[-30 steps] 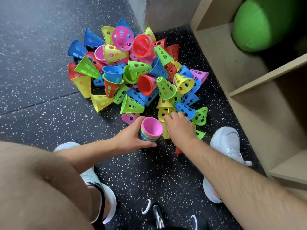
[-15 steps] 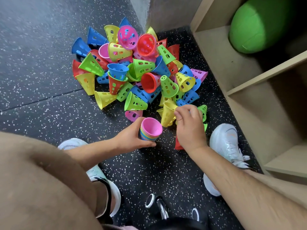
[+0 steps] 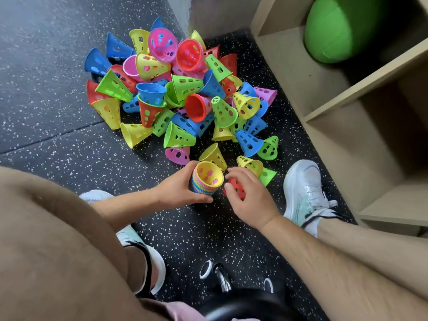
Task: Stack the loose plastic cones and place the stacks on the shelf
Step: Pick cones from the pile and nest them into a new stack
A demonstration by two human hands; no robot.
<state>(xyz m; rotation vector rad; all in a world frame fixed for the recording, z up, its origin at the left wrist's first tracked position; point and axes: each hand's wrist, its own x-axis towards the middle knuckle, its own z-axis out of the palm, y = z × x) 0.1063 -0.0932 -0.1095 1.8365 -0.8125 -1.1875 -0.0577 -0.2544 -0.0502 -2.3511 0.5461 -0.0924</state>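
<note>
Cones (image 3: 178,93) of thin, glossy plastic, each tapered and punched with oval holes, lie heaped in blue, green, yellow, red and pink on a black rubber floor (image 3: 58,126) flecked with white, close to a grey wall corner (image 3: 208,12). Just to the right stands a pale wooden shelf (image 3: 347,93) with plain open compartments; a smooth green ball (image 3: 340,28) sits in the upper one. At the near edge of the heap, the left hand (image 3: 178,188) wraps around a nested stack (image 3: 206,178), mouth up, its rims showing as fine coloured rings with a yellow cone innermost. Beside it the right hand (image 3: 247,195) curls its fingers onto a red cone (image 3: 236,185) lying on the floor; whether it grips it I cannot tell. White mesh trainers (image 3: 303,188) flank the hands.
</note>
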